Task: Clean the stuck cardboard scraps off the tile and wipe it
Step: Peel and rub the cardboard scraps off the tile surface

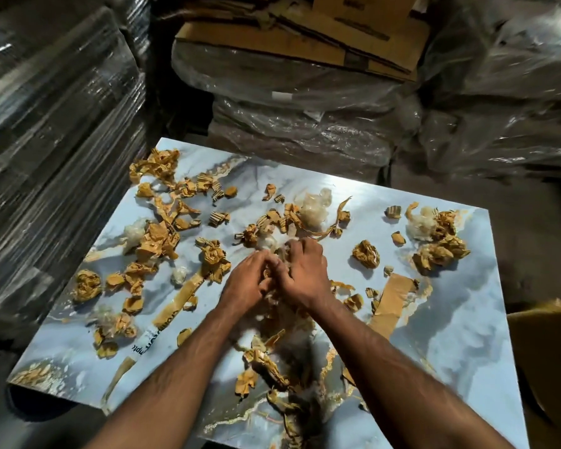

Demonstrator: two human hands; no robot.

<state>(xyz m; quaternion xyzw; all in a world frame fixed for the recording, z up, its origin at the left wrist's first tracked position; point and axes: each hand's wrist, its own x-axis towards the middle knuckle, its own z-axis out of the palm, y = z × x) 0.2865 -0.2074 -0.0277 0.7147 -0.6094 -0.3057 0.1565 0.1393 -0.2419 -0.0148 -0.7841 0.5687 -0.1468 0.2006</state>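
A large glossy blue-white marbled tile (460,335) lies flat before me, strewn with several crumpled tan cardboard scraps (157,236) and clumps of clear plastic (313,205). Flat tan strips (391,299) still stick to its surface at the right and at the left of centre (183,296). My left hand (248,283) and my right hand (305,270) meet at the tile's middle, fingers curled together around a scrap of cardboard and plastic (268,275), mostly hidden between them.
Plastic-wrapped stacks (52,131) rise along the left. Wrapped bundles with flattened cardboard boxes (305,37) on top stand behind the tile. More wrapped goods (506,92) fill the right. A tan cardboard piece (548,338) sits at the right edge, beside the tile.
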